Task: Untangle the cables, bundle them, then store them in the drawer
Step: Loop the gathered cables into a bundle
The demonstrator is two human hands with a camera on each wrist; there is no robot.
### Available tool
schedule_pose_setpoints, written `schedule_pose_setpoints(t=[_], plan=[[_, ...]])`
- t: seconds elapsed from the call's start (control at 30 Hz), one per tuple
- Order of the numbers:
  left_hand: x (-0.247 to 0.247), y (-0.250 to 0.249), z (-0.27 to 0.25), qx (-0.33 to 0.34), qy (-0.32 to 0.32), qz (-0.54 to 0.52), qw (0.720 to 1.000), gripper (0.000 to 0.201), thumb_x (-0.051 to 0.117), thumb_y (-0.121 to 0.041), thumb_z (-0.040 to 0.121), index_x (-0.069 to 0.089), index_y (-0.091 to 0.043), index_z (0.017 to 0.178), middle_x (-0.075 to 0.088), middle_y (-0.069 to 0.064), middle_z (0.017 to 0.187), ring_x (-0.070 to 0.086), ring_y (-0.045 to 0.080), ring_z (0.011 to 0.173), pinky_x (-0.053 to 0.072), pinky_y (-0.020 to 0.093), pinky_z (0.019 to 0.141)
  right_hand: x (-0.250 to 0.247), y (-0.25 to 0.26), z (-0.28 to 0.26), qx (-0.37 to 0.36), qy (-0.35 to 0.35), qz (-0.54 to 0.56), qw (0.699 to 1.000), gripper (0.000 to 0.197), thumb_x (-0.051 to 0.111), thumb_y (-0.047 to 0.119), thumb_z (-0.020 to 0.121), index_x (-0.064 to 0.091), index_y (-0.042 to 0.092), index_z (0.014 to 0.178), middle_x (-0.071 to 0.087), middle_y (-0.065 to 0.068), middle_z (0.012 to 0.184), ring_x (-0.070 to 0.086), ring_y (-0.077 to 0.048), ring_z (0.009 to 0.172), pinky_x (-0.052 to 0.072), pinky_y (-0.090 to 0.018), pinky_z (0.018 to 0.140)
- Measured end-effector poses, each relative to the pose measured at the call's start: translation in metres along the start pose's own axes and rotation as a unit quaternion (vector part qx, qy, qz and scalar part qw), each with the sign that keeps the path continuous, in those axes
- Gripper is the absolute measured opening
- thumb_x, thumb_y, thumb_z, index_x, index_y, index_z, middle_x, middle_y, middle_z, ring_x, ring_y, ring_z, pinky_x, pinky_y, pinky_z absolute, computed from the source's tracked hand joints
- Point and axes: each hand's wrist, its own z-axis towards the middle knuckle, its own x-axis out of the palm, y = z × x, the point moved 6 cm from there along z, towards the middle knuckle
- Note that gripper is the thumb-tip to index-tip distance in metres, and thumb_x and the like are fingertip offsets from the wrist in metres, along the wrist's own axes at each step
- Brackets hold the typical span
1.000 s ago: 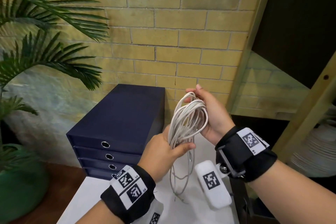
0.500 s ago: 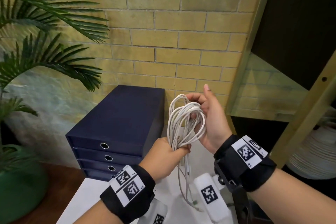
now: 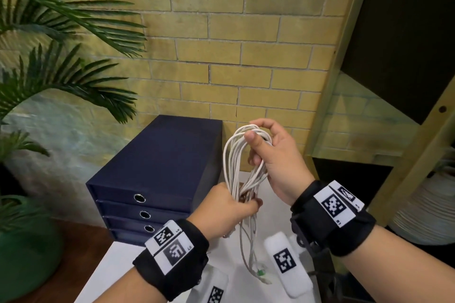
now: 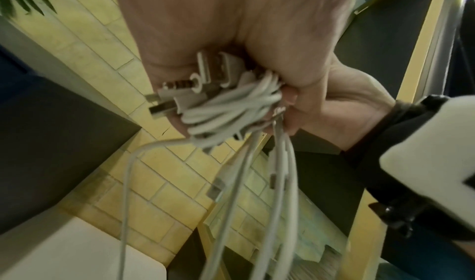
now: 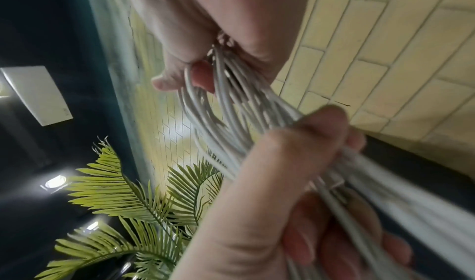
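White cables (image 3: 237,157) gripped by left hand (image 3: 229,211); right hand (image 3: 273,155) above.

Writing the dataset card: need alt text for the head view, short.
Two hands hold a looped bundle of white cables: the right hand grips the top, the left hand grips lower down, loose ends dangling. Behind stands a closed navy drawer unit against a yellow brick wall.

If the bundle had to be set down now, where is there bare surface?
The flat top of the navy drawer unit is bare. The white table is bare left of the left hand. Under the cables, dangling ends and wrist cameras crowd it.
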Motion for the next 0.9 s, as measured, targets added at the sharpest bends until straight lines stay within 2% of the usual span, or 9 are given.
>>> schedule_pose_setpoints(t=[0.1, 0.2, 0.27, 0.33, 0.4, 0.5, 0.63, 0.77, 0.9], plan=[[-0.002, -0.002, 0.003, -0.005, -0.002, 0.026, 1.000, 0.029, 0.068, -0.029, 0.074, 0.047, -0.017, 0.059, 0.045, 0.003, 0.057, 0.040, 0.021, 0.053, 0.036, 0.030, 0.052, 0.001, 0.006, 0.007, -0.017, 0.019, -0.021, 0.999, 0.031, 0.065, 0.033, 0.068, 0.052, 0.016, 0.091, 0.059, 0.009, 0.056, 0.045, -0.001, 0.041, 0.037, -0.021, 0.041], [0.002, -0.005, -0.002, 0.002, 0.003, -0.007, 1.000, 0.032, 0.065, -0.039, 0.077, 0.048, -0.017, 0.061, 0.041, 0.006, 0.056, 0.038, 0.022, 0.053, 0.033, 0.034, 0.052, 0.004, 0.012, 0.013, -0.039, 0.049, -0.068, 0.996, 0.023, 0.064, 0.023, 0.078, 0.049, 0.012, 0.092, 0.057, 0.009, 0.050, 0.046, -0.001, 0.038, 0.037, -0.019, 0.037], [0.000, -0.006, -0.004, -0.001, -0.013, -0.023, 1.000, 0.034, 0.063, -0.040, 0.086, 0.056, -0.014, 0.065, 0.041, 0.005, 0.052, 0.040, 0.022, 0.052, 0.035, 0.034, 0.052, 0.005, 0.015, 0.015, -0.050, 0.060, -0.099, 0.992, 0.020, 0.064, 0.019, 0.081, 0.049, 0.012, 0.093, 0.059, 0.010, 0.050, 0.048, -0.001, 0.039, 0.040, -0.020, 0.038], [-0.007, -0.008, -0.003, 0.001, -0.035, -0.031, 0.999, 0.033, 0.059, -0.036, 0.090, 0.061, -0.016, 0.064, 0.042, 0.002, 0.047, 0.043, 0.021, 0.050, 0.038, 0.030, 0.052, 0.003, 0.016, 0.017, -0.060, 0.077, -0.129, 0.987, 0.029, 0.069, 0.026, 0.074, 0.051, 0.016, 0.094, 0.062, 0.011, 0.057, 0.053, -0.001, 0.048, 0.046, -0.022, 0.046], [-0.015, -0.011, 0.000, 0.014, -0.059, -0.036, 0.998, 0.037, 0.057, -0.031, 0.091, 0.060, -0.021, 0.055, 0.042, 0.002, 0.042, 0.045, 0.020, 0.047, 0.040, 0.025, 0.052, 0.003, 0.014, 0.018, -0.060, 0.116, -0.165, 0.978, 0.042, 0.076, 0.022, 0.070, 0.052, 0.021, 0.105, 0.064, 0.017, 0.073, 0.056, 0.000, 0.065, 0.049, -0.020, 0.062], [-0.022, -0.012, 0.003, 0.024, -0.066, -0.047, 0.996, 0.037, 0.058, -0.028, 0.092, 0.059, -0.022, 0.055, 0.040, -0.002, 0.039, 0.042, 0.014, 0.041, 0.039, 0.023, 0.051, 0.004, 0.010, 0.019, -0.051, 0.158, -0.220, 0.961, 0.048, 0.070, 0.016, 0.080, 0.047, 0.033, 0.118, 0.061, 0.019, 0.086, 0.058, -0.004, 0.077, 0.050, -0.026, 0.075], [-0.017, -0.010, 0.000, 0.023, -0.049, -0.046, 0.998, 0.032, 0.063, -0.035, 0.089, 0.061, -0.022, 0.059, 0.042, -0.001, 0.044, 0.042, 0.014, 0.041, 0.038, 0.022, 0.048, 0.003, 0.016, 0.021, -0.058, 0.152, -0.253, 0.954, 0.027, 0.045, 0.014, 0.094, 0.050, 0.028, 0.116, 0.058, 0.006, 0.071, 0.064, -0.015, 0.065, 0.047, -0.023, 0.062], [-0.011, -0.008, -0.002, 0.024, -0.031, -0.043, 0.998, 0.031, 0.063, -0.037, 0.089, 0.061, -0.021, 0.062, 0.043, 0.003, 0.049, 0.043, 0.014, 0.042, 0.039, 0.026, 0.050, 0.008, 0.014, 0.016, -0.002, 0.157, -0.169, 0.973, 0.018, 0.041, 0.008, 0.098, 0.055, 0.018, 0.105, 0.052, -0.002, 0.065, 0.057, -0.013, 0.056, 0.048, -0.022, 0.053], [-0.008, -0.002, -0.005, 0.014, -0.018, -0.046, 0.999, 0.032, 0.062, -0.037, 0.089, 0.060, -0.021, 0.061, 0.042, 0.000, 0.046, 0.043, 0.014, 0.042, 0.040, 0.025, 0.051, 0.008, 0.007, 0.010, 0.070, 0.149, -0.108, 0.980, 0.019, 0.038, 0.003, 0.097, 0.055, 0.009, 0.103, 0.049, -0.004, 0.066, 0.055, -0.018, 0.059, 0.046, -0.027, 0.057]])
